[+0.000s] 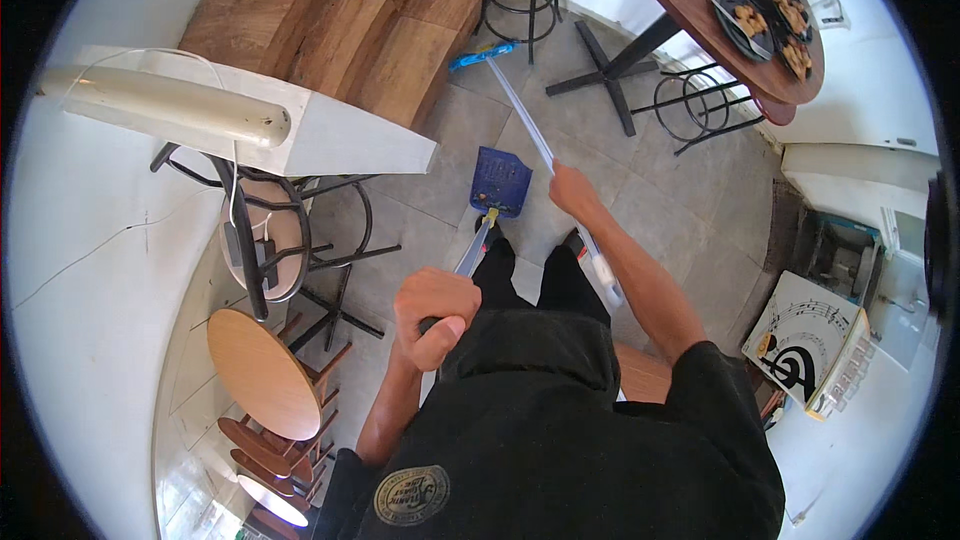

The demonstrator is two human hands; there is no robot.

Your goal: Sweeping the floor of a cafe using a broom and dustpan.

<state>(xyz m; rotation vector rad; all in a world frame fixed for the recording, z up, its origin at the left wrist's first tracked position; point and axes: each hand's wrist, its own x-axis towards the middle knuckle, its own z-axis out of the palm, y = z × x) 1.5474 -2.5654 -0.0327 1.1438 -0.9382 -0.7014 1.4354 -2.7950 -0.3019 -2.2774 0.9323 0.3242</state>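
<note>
My left hand [435, 315] is wrapped round the upper end of a dustpan's long handle, close to my body. The blue dustpan [502, 182] rests on the floor just ahead of my feet, with some small debris in its pan. My right hand [577, 190] grips the pale shaft of a broom [522, 110], whose lower end slants past my right side. The broom's blue head [482, 56] touches the floor farther ahead, near the foot of the wooden steps, apart from the dustpan.
Wooden steps [400, 50] rise ahead on the left. A bar stool [520, 0] stands beyond the broom head. At right is a round table [690, 0] with plates of food. Stools [265, 230] and a small round table [262, 370] line the left. A decorated white box [805, 335] stands at right.
</note>
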